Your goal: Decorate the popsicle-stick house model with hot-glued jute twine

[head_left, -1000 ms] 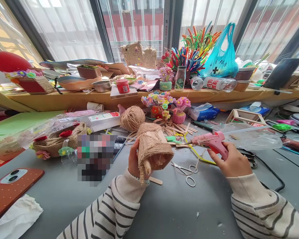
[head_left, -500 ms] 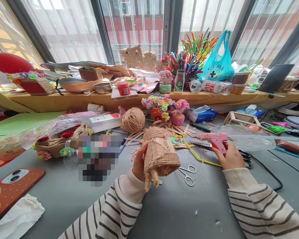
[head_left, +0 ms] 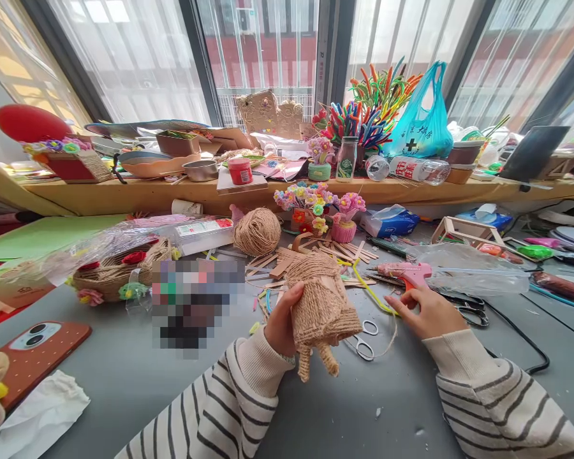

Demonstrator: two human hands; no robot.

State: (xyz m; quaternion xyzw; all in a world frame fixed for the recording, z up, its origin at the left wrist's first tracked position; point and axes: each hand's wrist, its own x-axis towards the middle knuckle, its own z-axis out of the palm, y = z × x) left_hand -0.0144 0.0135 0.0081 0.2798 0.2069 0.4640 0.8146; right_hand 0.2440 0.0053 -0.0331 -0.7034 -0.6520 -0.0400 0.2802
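My left hand (head_left: pixel 280 325) is closed round a jute-wrapped craft piece (head_left: pixel 318 299), held just above the grey table (head_left: pixel 344 401), with two twine tails hanging from its lower end. Beside it on the right, my right hand (head_left: pixel 428 313) hovers low over the table with its fingers loosely apart and nothing in them. A pink glue gun (head_left: pixel 406 272) lies on the table just beyond that hand. Small scissors (head_left: pixel 363 344) lie between my hands, under the craft piece.
A ball of twine (head_left: pixel 257 231), loose wooden sticks (head_left: pixel 335 252) and a yellow pipe cleaner (head_left: pixel 370 293) lie behind the craft piece. A jute basket (head_left: pixel 115 274) and a phone (head_left: pixel 33 350) are at the left. A cluttered wooden shelf (head_left: pixel 172 191) runs along the windows.
My right hand set the pink glue gun down on the table and let go of it. My left hand lowered the jute piece and shifted it slightly right.
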